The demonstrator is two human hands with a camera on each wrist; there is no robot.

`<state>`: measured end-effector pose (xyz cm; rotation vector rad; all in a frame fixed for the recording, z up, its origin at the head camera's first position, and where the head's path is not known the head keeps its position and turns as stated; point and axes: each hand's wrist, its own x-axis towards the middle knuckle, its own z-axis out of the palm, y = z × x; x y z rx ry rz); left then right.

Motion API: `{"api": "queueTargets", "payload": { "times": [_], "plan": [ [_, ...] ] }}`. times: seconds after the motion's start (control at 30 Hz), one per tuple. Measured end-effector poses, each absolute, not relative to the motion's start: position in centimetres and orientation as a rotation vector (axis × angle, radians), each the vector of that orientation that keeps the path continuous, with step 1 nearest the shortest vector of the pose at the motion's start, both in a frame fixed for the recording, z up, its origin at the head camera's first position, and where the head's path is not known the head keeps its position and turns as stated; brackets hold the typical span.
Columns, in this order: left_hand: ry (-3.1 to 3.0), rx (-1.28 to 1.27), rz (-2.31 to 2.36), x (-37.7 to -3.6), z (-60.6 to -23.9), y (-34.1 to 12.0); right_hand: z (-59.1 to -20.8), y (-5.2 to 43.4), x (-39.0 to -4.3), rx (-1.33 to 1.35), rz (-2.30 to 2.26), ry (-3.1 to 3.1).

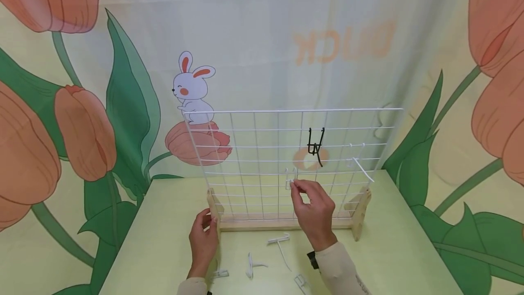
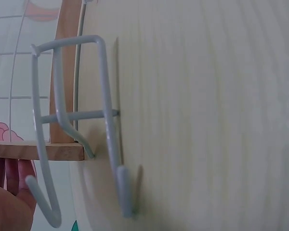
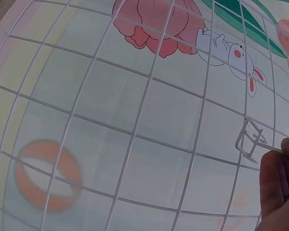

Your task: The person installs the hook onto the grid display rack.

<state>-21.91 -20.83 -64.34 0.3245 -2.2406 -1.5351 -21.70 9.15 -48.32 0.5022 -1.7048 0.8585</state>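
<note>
My right hand [image 1: 315, 211] pinches the stem of a white wire hook [image 1: 289, 183] between thumb and fingertips, in front of a white wire grid panel [image 1: 266, 111]. In the right wrist view the hook's frame [image 3: 248, 139] is against or just before the grid wires; which of the two, I cannot tell. My left hand [image 1: 203, 240] holds the left foot of the wooden stand [image 1: 286, 224] that bears the grid. In the left wrist view its fingers [image 2: 12, 175] are at the wooden foot [image 2: 38, 151], partly hidden by it.
A black hook [image 1: 315, 144] and another white hook [image 1: 362, 167] hang on the grid's right half. Several loose white hooks lie on the table before the stand, among them one hook [image 1: 279, 240] and a second hook [image 1: 250, 265]. A printed curtain [image 1: 254, 58] hangs behind.
</note>
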Motion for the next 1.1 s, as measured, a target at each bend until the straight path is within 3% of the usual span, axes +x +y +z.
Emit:
{"api": "queueTargets", "payload": {
  "times": [1.1],
  "plan": [
    [-2.240,0.350,-1.509,-22.0,-64.4,-20.6,-50.7,9.1,-22.1,0.533,0.770,-1.727]
  ]
}}
